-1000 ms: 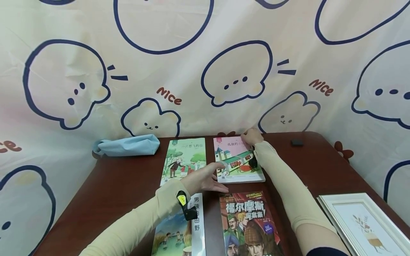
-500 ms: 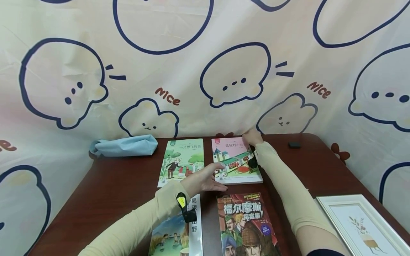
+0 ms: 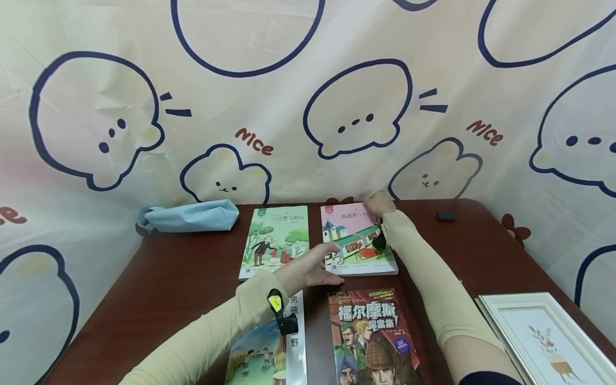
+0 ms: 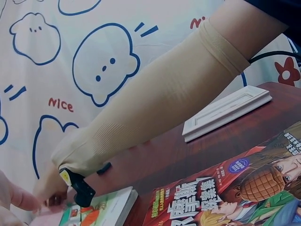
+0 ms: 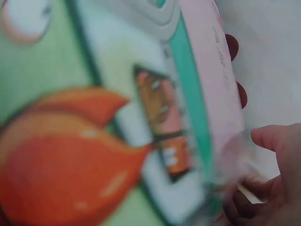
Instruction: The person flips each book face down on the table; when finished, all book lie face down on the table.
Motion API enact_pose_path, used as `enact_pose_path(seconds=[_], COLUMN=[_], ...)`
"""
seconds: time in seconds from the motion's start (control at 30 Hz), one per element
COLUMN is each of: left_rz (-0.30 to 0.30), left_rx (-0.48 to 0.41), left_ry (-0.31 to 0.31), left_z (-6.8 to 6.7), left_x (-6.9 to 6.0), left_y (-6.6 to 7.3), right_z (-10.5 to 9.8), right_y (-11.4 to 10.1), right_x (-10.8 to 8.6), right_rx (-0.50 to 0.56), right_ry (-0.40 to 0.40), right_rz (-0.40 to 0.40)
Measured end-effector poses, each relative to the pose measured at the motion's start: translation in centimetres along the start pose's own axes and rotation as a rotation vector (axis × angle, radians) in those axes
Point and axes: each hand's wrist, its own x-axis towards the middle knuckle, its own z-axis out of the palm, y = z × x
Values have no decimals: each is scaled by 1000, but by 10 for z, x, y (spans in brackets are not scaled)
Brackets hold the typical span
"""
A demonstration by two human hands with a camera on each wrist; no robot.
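Near row: 1 red illustrated paperback (image 3: 372, 342) and 1 blue-green paperback (image 3: 257, 355), seemingly settled; rightward, 1 white rectangular frame (image 3: 551, 342). Far row: 1 pale-green paperback (image 3: 274, 238), then 1 pink-and-green paperback (image 3: 356, 243) between the left hand (image 3: 310, 267), digits apart, and the right hand (image 3: 379, 204), whose grip I cannot tell. Of 4 books, only the pink one seems unfinished. Farthest: 1 small black block (image 3: 445, 216), 1 light-blue cloth bundle (image 3: 192, 217).

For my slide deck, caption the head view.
Left hand and right hand flank a crab-covered picture book lying beyond a Sherlock Holmes book.
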Motion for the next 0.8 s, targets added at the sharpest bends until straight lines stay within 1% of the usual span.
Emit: enact_pose_path(seconds=[0.13,0.2,0.27,0.33,0.43,0.5,0.63,0.7,0.8], left_rz=[-3,-2,-1,0,2,3,13,15,5], left_rx=[-9,-12,-20,-24,-26,-29,-33,-37,-48], left_ry=[5,8,9,8,6,9,11,7,0], left_z=[-1,-1,-1,-1,-1,-1,-1,-1,-1], left_x=[1,2,2,2,2,2,1,1,1], left_y=[0,0,0,0,0,0,0,0,0], right_z=[0,0,0,1,2,2,1,2,4], right_y=[-2,-1,-1,-1,-1,-3,-6,-5,-2], right_x=[-1,-1,0,1,2,3,3,3,5], right_rx=[-15,-50,-101,-141,-170,-156,-121,-108,-76], right_ry=[-36,-27,-3,20,35,38,60,72,65], right_rz=[17,21,26,46,74,83,76,76,75])
